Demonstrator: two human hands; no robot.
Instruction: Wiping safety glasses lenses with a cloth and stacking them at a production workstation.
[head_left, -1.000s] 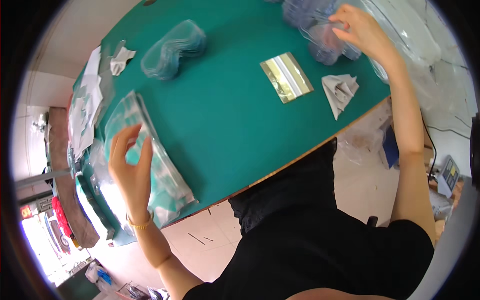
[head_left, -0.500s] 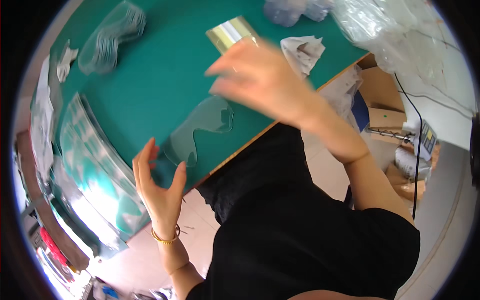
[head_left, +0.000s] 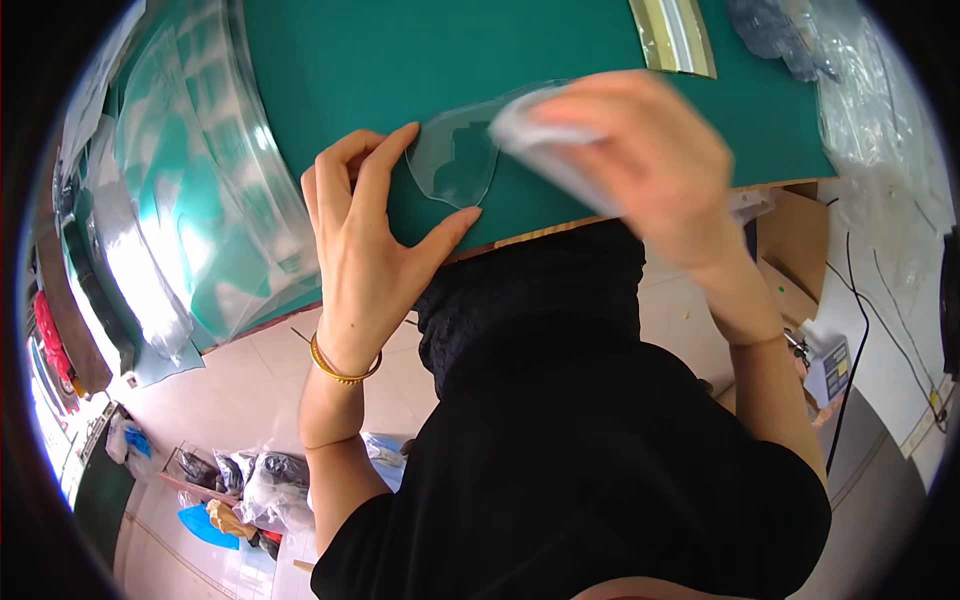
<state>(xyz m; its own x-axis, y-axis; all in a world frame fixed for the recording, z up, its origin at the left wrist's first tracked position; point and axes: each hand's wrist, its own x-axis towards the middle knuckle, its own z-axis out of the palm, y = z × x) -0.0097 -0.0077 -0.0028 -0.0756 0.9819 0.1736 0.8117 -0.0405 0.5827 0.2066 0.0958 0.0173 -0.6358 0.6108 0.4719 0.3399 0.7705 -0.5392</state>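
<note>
Cloth [head_left: 548,160] moved over clear sheet [head_left: 453,160], gripped in right hand [head_left: 655,160], left hand [head_left: 370,225] spread alongside

The left hand [head_left: 365,225] sits at the near edge of the green bench [head_left: 400,60], its fingers spread around the left end of a clear lens [head_left: 455,160], forefinger and thumb at its edge. The right hand [head_left: 655,165], blurred, grips a pale cloth [head_left: 570,180] over the lens's other end, hiding part of it; whether they touch is unclear. A gold bracelet [head_left: 345,371] rings the left wrist. Clear sheets [head_left: 215,150] lie to the left on the bench; at the far right are a yellowish packet [head_left: 676,38], a bluish clear pile [head_left: 772,38] and crumpled film [head_left: 870,130]. Below, bags [head_left: 280,490] lie at lower left, and a scale [head_left: 828,370] stands at right beside a black cable [head_left: 852,370].
</note>
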